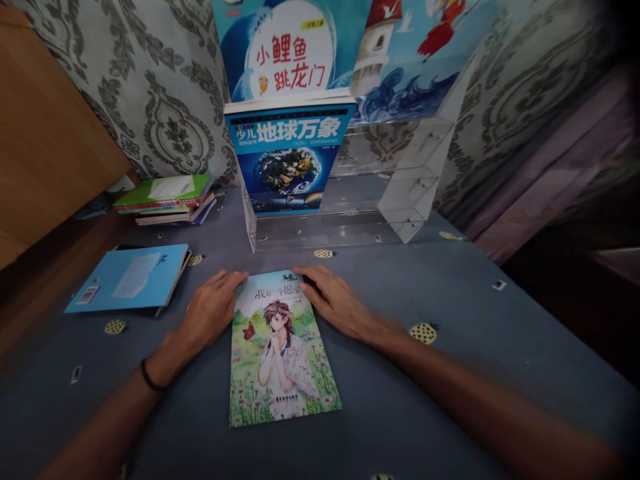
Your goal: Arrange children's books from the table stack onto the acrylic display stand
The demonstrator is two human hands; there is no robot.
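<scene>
A paperback book point(285, 350) with a drawn figure in a flowery meadow on its cover lies face up on the table. My left hand point(213, 300) grips its upper left corner, fingers at the edge; a black band circles that wrist. At the upper right corner my right hand point(340, 300) has hold of the same book, thumb by the cover's edge. The undersides of the fingers are hidden. Beyond the hands stands a clear acrylic rack point(415, 180) with a blue Earth book point(287, 167) upright in its left part.
Larger picture books, one with a white title circle point(293, 50), one with a tower point(373, 50), stand higher on the rack. At left are a stack of books point(167, 193) and blue books point(130, 277) lying flat. A patterned cloth point(425, 327) covers the table; a wooden panel point(45, 127) rises far left.
</scene>
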